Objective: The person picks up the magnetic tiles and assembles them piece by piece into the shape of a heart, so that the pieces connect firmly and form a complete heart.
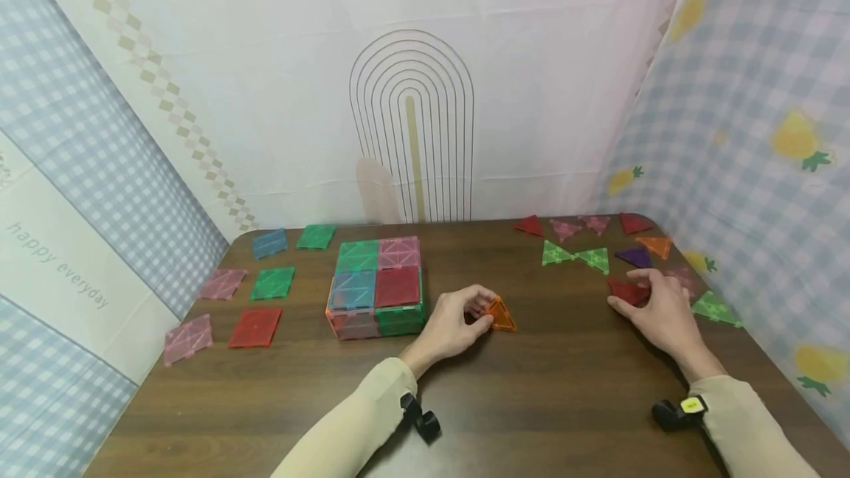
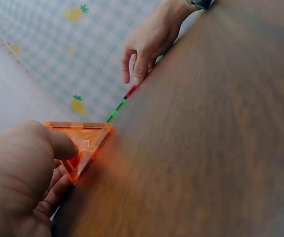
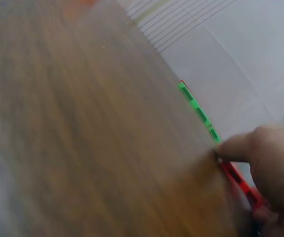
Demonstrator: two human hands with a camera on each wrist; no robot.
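Observation:
Between the thumb and fingers of my left hand [image 1: 458, 321] I pinch an orange translucent triangle tile [image 1: 502, 315], tilted up at the middle of the table. The left wrist view shows this orange tile [image 2: 85, 138] close up, with the thumb across its face. Over at the right, my right hand [image 1: 667, 308] grips a red triangle tile [image 1: 624, 291] low at the tabletop, thumb at its near corner and index finger at its far edge. In the right wrist view the red tile's edge [image 3: 236, 177] shows beside the thumb; the other fingers are mostly hidden.
A box of coloured square tiles [image 1: 355, 288] stands left of centre. Loose square tiles, including a red one [image 1: 255, 327], lie on the left. Several triangle tiles, such as a green one [image 1: 593, 259] and a purple one [image 1: 634, 257], lie at the back right. Fabric-covered walls surround the table [image 1: 531, 397].

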